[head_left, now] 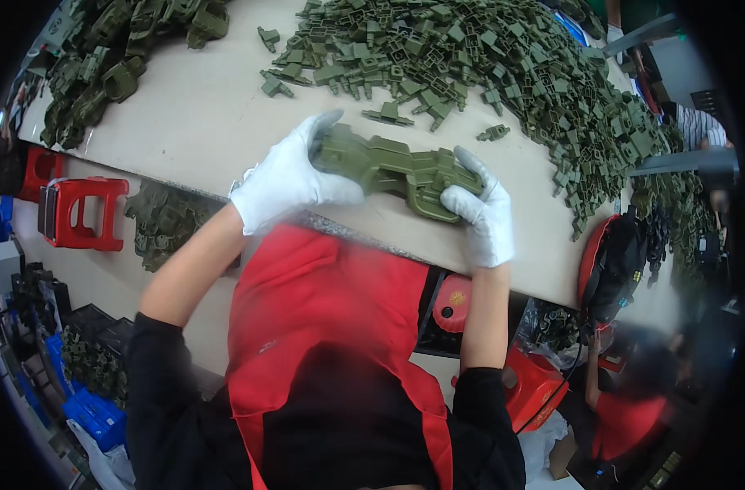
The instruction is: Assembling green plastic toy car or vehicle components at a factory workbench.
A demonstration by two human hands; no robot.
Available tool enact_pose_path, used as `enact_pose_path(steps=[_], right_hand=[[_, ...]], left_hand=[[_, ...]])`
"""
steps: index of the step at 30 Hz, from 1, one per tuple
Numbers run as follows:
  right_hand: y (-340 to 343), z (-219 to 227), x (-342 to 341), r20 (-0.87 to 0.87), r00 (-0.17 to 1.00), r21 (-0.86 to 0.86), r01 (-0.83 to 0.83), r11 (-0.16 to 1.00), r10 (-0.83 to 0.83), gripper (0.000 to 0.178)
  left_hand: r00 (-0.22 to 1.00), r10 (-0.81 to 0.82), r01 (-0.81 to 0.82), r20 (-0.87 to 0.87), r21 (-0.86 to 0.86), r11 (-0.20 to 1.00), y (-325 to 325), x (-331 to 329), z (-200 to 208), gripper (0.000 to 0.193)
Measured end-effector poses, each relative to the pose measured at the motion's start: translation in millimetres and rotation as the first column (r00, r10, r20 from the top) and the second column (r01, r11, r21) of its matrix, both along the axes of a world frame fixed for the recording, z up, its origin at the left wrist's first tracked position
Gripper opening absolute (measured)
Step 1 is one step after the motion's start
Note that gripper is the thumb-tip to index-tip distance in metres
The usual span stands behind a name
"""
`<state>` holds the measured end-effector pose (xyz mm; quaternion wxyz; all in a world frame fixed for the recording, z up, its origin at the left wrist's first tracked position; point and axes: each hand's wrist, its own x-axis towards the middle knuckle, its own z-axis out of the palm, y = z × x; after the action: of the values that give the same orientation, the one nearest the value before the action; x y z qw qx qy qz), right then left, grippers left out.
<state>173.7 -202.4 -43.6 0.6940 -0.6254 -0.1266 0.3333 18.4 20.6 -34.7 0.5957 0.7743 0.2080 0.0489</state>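
Workshop table (pixel 193 114) heaped with small green parts (pixel 503 65) | left hand (pixel 287 175) and right hand (pixel 483 214), gloved, clasp olive plastic casting (pixel 389 167) at both ends | likely light, rigid, slick.

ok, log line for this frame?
left hand: grips green plastic part | right hand: grips other end | pile of small green pieces behind

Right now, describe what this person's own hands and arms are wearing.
Both hands wear white knit gloves: left hand, right hand. The forearms are bare, with black sleeves pushed up near the elbows. A red apron covers the front.
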Motion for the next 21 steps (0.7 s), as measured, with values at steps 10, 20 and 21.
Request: enact_pose_path(steps=[10,20,21], right_hand=[[100,48,-54,0.76,0.213,-0.634,0.029,0.773,0.615,0.036],[96,51,-25,0.596,0.388,-0.654,-0.274,0.705,0.703,0.053],[100,59,-26,0.54,0.417,-0.708,-0.246,0.662,0.732,0.05]], left_hand=[[0.967,0.182,-0.117,0.179,-0.326,0.938,-7,-4,-23,0.068],[0.97,0.146,-0.109,0.194,-0.19,0.976,-2,-9,-34,0.072],[0.968,0.142,-0.098,0.205,-0.212,0.972,-1,-7,-32,0.071]])
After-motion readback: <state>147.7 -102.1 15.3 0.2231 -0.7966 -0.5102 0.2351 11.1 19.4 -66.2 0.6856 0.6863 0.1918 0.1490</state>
